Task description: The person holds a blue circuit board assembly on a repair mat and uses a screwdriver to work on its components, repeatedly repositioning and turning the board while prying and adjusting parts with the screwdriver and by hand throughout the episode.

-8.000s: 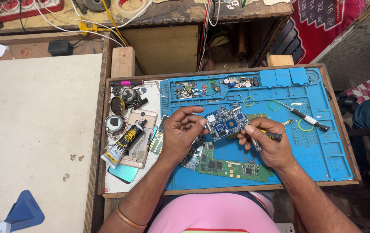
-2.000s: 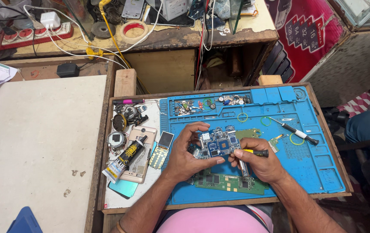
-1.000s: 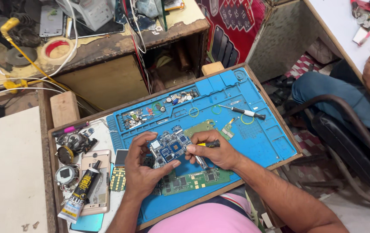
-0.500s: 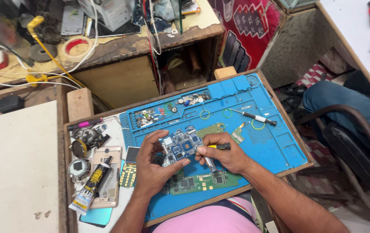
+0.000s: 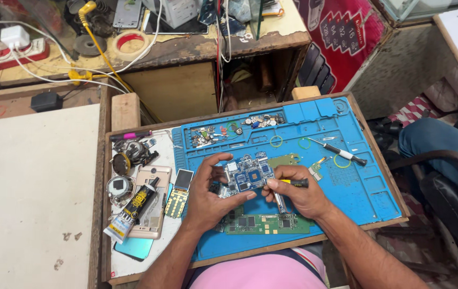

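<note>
Fingers of your left hand (image 5: 210,195) pinch the blue circuit board (image 5: 249,174); your right hand (image 5: 298,192) grips a small tool (image 5: 293,183). A slip of its tip could scratch the board's chips.

Now level in view again, blue mat (image 5: 368,187) square to the tray edges instead of tilted as a second ago. Since eight seconds back, blue circuit board (image 5: 249,174) drawn slightly nearer the mat's near edge, left hand (image 5: 210,195) curled further under it. Right hand (image 5: 301,195) turned, yellow-handled tool (image 5: 293,183) now lying flatter across the fingers.
</note>
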